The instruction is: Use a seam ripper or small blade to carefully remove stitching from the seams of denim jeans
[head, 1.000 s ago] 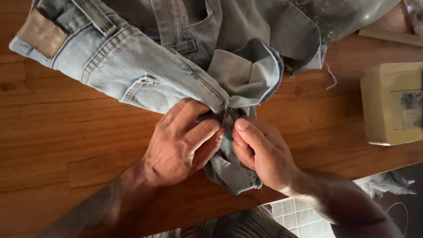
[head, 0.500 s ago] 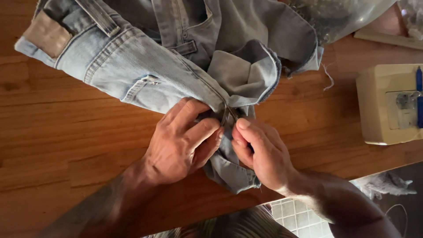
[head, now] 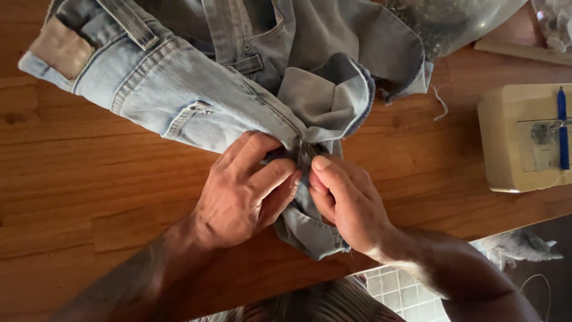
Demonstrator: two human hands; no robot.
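Observation:
Light blue jeans (head: 196, 101) lie bunched across a wooden table (head: 77, 197), with a tan waistband patch at the upper left. My left hand (head: 241, 194) and my right hand (head: 345, 203) meet at the middle of the garment, near the table's front edge. Both pinch a fold of denim at a seam between thumbs and fingers, fingertips almost touching. A flap of the jeans hangs below the hands over the edge. The exact spot under the fingers is hidden.
A cream sewing machine (head: 524, 137) with a blue pen on it stands at the right. A clear plastic bag (head: 453, 24) and a wooden strip (head: 524, 50) lie at the back right. Tiled floor shows below the table edge.
The hands stay pinched on the same fold; the fingers shift only slightly. The view has drifted a little, bringing more of the sewing machine and the pen into sight.

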